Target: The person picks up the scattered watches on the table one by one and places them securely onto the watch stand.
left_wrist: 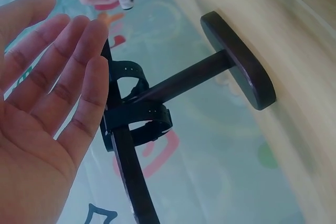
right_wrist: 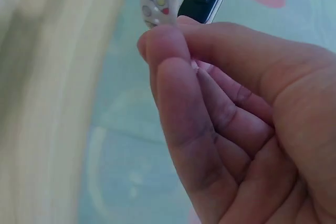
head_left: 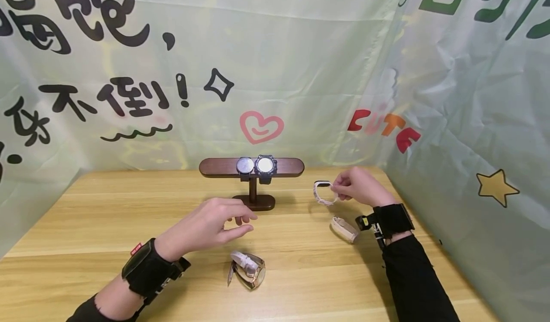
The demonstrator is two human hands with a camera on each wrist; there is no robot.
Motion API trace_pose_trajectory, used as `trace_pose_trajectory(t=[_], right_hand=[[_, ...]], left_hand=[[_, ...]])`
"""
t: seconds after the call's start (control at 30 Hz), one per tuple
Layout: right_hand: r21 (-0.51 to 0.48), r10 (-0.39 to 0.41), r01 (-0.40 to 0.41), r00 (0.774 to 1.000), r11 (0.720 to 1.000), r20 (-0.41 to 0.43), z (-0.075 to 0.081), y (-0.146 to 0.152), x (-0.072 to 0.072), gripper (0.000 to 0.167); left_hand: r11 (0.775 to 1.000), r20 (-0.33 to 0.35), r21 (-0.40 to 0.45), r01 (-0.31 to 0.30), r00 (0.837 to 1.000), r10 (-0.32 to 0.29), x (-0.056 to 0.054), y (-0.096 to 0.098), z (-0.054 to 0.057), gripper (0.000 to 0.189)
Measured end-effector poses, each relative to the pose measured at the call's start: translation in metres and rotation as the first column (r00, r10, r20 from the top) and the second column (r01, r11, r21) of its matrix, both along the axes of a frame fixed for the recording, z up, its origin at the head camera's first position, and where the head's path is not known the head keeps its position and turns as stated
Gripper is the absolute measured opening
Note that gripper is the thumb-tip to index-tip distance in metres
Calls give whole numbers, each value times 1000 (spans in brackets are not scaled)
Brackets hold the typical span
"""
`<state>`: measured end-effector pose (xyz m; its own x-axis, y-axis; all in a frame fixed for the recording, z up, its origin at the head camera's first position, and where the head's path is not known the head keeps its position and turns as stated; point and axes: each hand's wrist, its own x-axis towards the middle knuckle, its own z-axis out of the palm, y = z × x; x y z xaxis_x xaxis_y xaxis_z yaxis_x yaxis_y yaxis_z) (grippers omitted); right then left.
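A white wristwatch with a dark face is pinched between thumb and fingertips of my right hand, held over the table at the right. Its band, printed with small coloured figures, shows at the top of the right wrist view beside the dark face. My left hand hovers in front of the display stand, fingers spread loosely, holding nothing. The dark brown wooden watch stand carries two black-strapped watches side by side near its middle, a plain round one and a chunkier one.
Below my left hand lies a small heap of watches, some gold-toned, one with a white band. A pale cream watch rests on the table under my right hand. Printed cloth hangs behind and along the right side.
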<state>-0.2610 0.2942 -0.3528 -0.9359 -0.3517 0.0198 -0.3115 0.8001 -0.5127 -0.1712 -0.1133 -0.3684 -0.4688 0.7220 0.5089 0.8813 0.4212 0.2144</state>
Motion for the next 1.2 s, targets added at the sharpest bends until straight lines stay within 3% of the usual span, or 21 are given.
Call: trace_pose_trajectory(t=[0.37, 0.63, 0.77, 0.9, 1.2], right_hand=[[6, 33, -33, 987, 999, -158, 25, -20, 20, 11], [-40, 53, -68, 952, 997, -300, 38, -34, 33, 10], [-97, 78, -124, 921, 988, -381, 42, -45, 40, 7], [-134, 101, -185, 875, 974, -474, 41, -55, 45, 6], [-112, 160, -282, 781, 953, -604, 39, -77, 54, 10]], left_hand=[[1000, 33, 27, -1, 999, 0, 1, -4, 5, 16], [999, 13, 44, -25, 1000, 25, 2, -5, 9, 18], [998, -17, 58, -34, 999, 35, 2, -6, 10, 20], [996, -37, 80, -43, 998, 46, 3, -6, 11, 23], [986, -52, 145, -77, 995, 85, 6, -5, 16, 34]])
